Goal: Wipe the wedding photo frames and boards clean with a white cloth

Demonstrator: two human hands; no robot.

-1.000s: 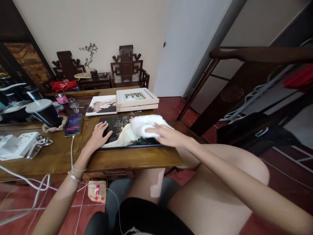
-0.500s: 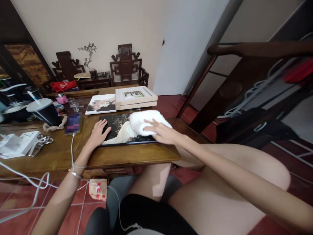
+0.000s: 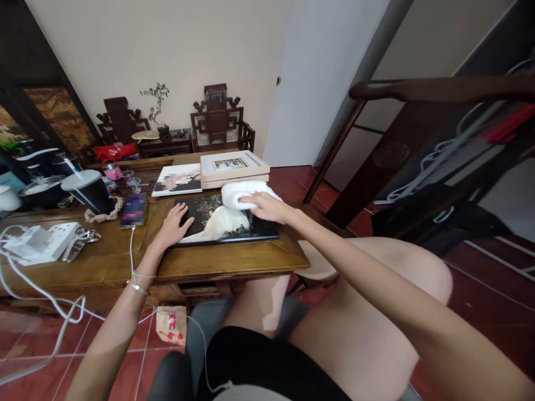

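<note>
A dark photo panel with a pale gown pictured on it lies flat near the table's front edge. My left hand rests on the panel's left end, fingers spread. At the far right part of the panel, my right hand grips a folded white towel and presses it against the surface. The towel covers the upper right of the picture. Behind the panel lie a white-edged photo print and a stack of pale picture frames.
To the left are a phone on a charging cable, a lidded black cup, a power strip and small clear cups. A wooden chair back rises on the right. A paper bag lies on the tiled floor.
My right hand has moved the towel away from me, toward the panel's far edge, uncovering more of the gown. My left hand stays on the panel. The view has shifted slightly.
</note>
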